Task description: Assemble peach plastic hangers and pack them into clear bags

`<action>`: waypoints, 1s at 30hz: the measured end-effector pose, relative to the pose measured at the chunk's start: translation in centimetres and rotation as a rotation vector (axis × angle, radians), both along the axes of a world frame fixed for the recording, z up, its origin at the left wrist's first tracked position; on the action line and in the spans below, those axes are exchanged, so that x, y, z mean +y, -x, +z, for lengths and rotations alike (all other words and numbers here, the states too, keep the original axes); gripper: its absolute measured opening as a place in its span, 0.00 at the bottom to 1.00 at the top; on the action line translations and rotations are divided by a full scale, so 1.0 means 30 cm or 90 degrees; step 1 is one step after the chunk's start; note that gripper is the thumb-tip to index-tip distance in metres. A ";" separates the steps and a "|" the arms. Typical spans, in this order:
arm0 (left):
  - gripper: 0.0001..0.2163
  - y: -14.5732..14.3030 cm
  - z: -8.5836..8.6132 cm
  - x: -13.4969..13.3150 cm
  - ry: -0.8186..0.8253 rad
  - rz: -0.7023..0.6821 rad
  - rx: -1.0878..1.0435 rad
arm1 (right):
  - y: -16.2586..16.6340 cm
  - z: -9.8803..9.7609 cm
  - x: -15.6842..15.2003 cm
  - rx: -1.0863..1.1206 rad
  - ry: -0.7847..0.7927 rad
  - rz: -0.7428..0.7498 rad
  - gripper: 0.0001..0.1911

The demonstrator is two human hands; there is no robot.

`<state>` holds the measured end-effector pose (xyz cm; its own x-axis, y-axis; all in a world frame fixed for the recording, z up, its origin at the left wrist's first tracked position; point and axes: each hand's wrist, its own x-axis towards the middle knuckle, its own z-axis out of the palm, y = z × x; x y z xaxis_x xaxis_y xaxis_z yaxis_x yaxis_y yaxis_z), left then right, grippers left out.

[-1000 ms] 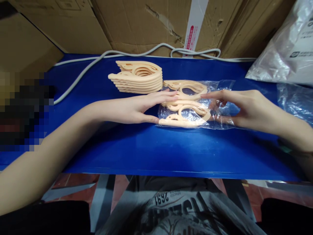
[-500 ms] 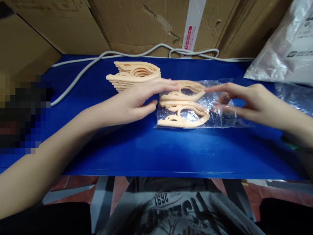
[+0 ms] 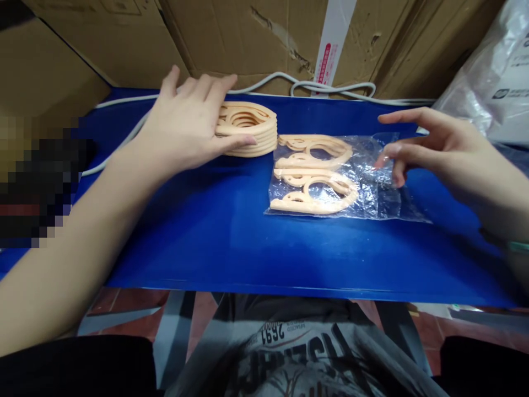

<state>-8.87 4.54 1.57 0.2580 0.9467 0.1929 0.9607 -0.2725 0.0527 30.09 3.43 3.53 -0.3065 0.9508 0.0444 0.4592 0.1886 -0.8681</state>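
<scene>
peach plastic hangers (image 3: 248,128) sat stacked near the blue table's (image 3: 231,242) back edge, her left hand (image 3: 185,124) spread across them; the right hand (image 3: 438,149) hovered open beside the bagged hangers (image 3: 314,176), bare tabletop in front.

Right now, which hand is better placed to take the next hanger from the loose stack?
The left hand, probably. It already lies on the stack of peach hangers, thumb against its front edge. The right hand hovers open past the clear bag of hangers, farther from the stack.
</scene>
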 end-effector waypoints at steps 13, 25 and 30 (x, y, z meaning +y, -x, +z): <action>0.51 0.004 -0.012 0.005 0.001 0.009 0.076 | 0.023 0.010 -0.031 -0.036 -0.213 -0.042 0.24; 0.45 -0.095 0.014 -0.063 -0.106 -0.037 -0.026 | 0.054 0.003 -0.110 -0.198 -0.402 -0.001 0.14; 0.49 -0.215 -0.001 -0.136 -0.072 -0.205 -0.079 | 0.103 0.003 -0.157 -0.196 -0.349 0.116 0.16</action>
<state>-2.41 0.47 1.53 0.5072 0.7918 0.3404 0.8129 -0.5707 0.1163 27.00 -1.28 3.60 -0.5370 0.7468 0.3922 0.5896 0.6649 -0.4586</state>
